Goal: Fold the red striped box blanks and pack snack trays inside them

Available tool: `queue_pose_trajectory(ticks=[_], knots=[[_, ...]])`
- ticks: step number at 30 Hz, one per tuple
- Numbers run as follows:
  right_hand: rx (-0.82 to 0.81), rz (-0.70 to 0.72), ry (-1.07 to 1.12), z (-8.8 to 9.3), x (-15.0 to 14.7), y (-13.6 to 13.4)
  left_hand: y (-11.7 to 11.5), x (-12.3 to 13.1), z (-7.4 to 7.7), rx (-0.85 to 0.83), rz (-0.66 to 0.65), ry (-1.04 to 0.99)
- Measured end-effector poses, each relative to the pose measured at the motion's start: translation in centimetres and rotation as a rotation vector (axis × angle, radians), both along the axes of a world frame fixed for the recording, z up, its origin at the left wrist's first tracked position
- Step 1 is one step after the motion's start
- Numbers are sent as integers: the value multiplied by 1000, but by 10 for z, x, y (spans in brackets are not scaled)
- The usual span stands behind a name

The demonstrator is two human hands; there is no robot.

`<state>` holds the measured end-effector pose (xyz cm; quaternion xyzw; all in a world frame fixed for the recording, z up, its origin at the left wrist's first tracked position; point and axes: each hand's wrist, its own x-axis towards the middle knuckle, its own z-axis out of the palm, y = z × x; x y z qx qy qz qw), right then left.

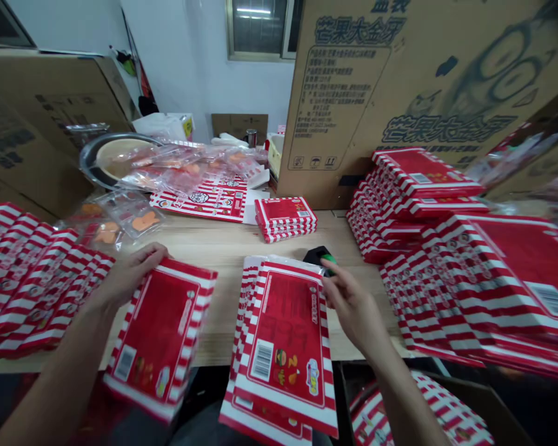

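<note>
My left hand (137,272) is closed on the upper left edge of a flat red-and-white striped box (160,334), which tilts over the table's front edge and is slightly blurred. In the middle lie a few overlapping boxes of the same kind, the top box (286,334) showing a barcode and food pictures. My right hand (351,300) is at the upper right edge of that top box, its index finger stretched out and the other fingers partly hidden. Just beyond the fingertips sits a small black and green object (320,255), partly covered; its kind is unclear.
Striped boxes form a row (32,279) at left, a small stack (286,214) behind, and tall piles (483,279) at right. Clear packets (181,164) lie around a basin (90,164). Large cartons (353,93) stand behind; an open carton (497,409) sits below, lower right.
</note>
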<state>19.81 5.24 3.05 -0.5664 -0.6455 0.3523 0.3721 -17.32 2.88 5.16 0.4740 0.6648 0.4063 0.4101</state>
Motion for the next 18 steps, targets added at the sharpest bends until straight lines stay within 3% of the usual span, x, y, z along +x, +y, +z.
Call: queue_pose_trajectory(ticks=[2, 4, 6, 8, 10, 12, 15, 18], knots=[[-46, -146, 4, -15, 14, -1, 16, -14, -21, -47, 60, 203], [-100, -184, 54, -27, 17, -3, 29, -6, -39, -21, 99, 340], [-129, -188, 136, -35, 14, -5, 37, 24, -51, 55, 123, 390], [-126, -199, 175, -39, 8, -4, 39, 69, -57, 144, 62, 390], [-110, -192, 165, -40, 4, -3, 35, 116, -59, 209, -117, 292], [-110, -164, 161, -37, 3, -5, 27, 154, -57, 202, -217, 149], [-133, -175, 260, -25, 1, -14, 10, 182, -46, 171, -202, -72], [-136, -159, 481, -10, -4, -27, -6, 186, -31, 125, -107, -245]])
